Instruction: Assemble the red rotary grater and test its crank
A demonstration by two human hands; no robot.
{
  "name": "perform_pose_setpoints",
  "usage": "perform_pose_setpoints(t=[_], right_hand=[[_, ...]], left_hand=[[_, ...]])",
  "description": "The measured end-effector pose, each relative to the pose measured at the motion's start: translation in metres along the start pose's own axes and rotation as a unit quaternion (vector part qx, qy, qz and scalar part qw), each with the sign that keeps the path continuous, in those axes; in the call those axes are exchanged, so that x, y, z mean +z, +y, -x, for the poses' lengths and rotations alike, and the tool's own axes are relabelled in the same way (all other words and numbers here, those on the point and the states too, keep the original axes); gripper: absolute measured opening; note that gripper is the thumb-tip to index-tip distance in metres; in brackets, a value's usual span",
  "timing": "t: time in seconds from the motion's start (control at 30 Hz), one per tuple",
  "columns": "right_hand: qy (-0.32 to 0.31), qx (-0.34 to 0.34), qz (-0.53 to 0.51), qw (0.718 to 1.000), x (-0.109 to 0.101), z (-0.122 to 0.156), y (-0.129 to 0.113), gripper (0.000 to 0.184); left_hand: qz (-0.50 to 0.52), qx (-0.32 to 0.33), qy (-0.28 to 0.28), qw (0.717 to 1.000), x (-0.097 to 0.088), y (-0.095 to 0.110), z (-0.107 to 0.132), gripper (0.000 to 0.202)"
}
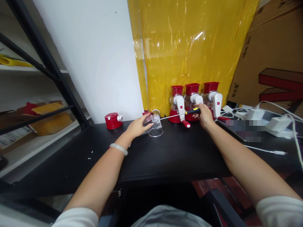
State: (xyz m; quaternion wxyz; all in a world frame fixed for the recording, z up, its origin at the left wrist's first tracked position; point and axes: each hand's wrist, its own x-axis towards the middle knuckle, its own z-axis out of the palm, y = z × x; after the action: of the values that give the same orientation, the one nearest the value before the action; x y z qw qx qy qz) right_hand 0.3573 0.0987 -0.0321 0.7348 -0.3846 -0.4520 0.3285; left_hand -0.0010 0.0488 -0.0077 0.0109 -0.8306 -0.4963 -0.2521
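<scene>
The left hand (139,126) is gripping a clear plastic part (156,121) toward the back of the black table (175,154), covering one side; the right hand (205,116) is grasping a screwdriver (192,111), whose tip, blurring into the plastic, is perhaps touching it; that hand is partly hiding the middle red grinder (192,90)

Back of tabletop (165,160), left to right: round base part (114,122) before the wall panel (92,60), grater housing (156,123) at the left hand (138,126), then three rotary graters (192,97) in a row before the hanging sheet (189,41). Screwdriver (193,111) in right hand (205,116), crossing in front of the left and middle graters, shaft end at the housing. Right end of tabletop: tablet (234,128), chargers (255,113) beyond and right of it, cable plug (278,152) nearer the front edge, carton (272,50) behind; shelving (50,134) past the left end.
</scene>
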Motion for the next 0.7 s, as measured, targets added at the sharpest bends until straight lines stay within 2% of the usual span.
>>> perform_pose_setpoints(t=[0.13,0.33,0.53,0.6,0.7], right_hand=[[-0.006,0.036,-0.035,0.999,-0.0012,-0.0013,0.0012,0.036],[-0.001,0.043,-0.057,0.997,-0.0012,0.0005,-0.0017,0.019],[0.009,0.017,-0.009,1.000,0.0001,0.0002,-0.0006,0.030],[-0.004,0.031,-0.032,0.999,-0.0009,-0.0005,-0.0010,0.035],[-0.023,0.058,-0.070,0.996,-0.0024,-0.0012,-0.0031,0.031]], left_hand=[[-0.002,-0.002,-0.001,1.000,0.0004,-0.0004,0.0001,0.071],[-0.009,-0.014,-0.004,1.000,0.0008,-0.0007,-0.0008,0.074],[-0.021,-0.024,0.000,0.999,0.0019,-0.0008,-0.0013,0.077],[-0.022,-0.026,-0.001,0.999,0.0020,-0.0005,-0.0012,0.075],[-0.022,-0.027,-0.003,0.999,0.0016,0.0002,-0.0011,0.075]])
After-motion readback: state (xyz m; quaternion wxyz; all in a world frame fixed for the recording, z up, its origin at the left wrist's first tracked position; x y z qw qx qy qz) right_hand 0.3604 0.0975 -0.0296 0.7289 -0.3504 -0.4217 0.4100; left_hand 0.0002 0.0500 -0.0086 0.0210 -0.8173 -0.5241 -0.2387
